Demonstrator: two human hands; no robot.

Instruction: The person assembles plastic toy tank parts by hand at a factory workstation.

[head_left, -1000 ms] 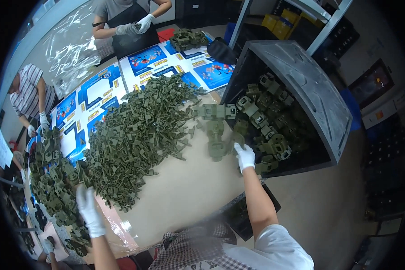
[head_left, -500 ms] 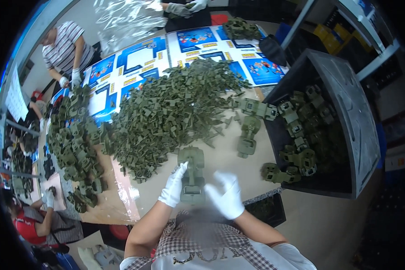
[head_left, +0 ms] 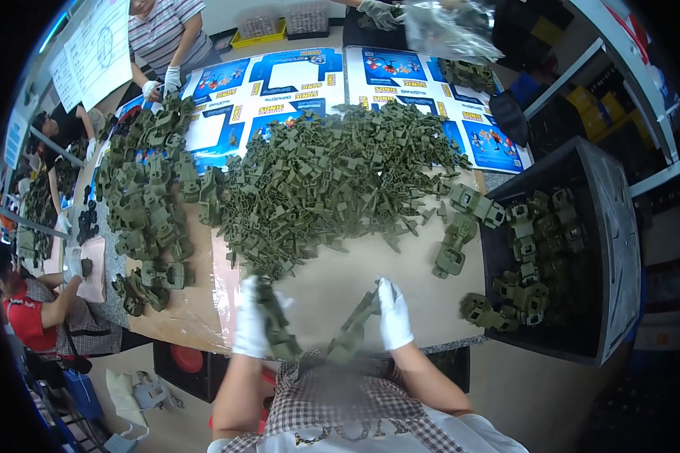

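Both my hands wear white gloves and sit at the near edge of the table [head_left: 332,291]. My left hand [head_left: 251,318] grips a long olive-green plastic part [head_left: 276,326], and my right hand [head_left: 393,313] grips another olive-green part [head_left: 355,326] that slants toward my chest. The two parts are blurred and lie close together in front of me. Beyond them spreads a big pile of small green plastic pieces [head_left: 332,177].
A dark bin [head_left: 612,249] at the right holds larger green assemblies [head_left: 533,257]; a few more [head_left: 457,238] lie beside it. Assembled green parts [head_left: 147,204] heap at the left. Blue printed cardboard sheets [head_left: 279,75] cover the far side. Other gloved people work around the table.
My right hand left the bin at the right and came in front of my chest. My hands then drew apart, each holding a green part, and the view shifted.
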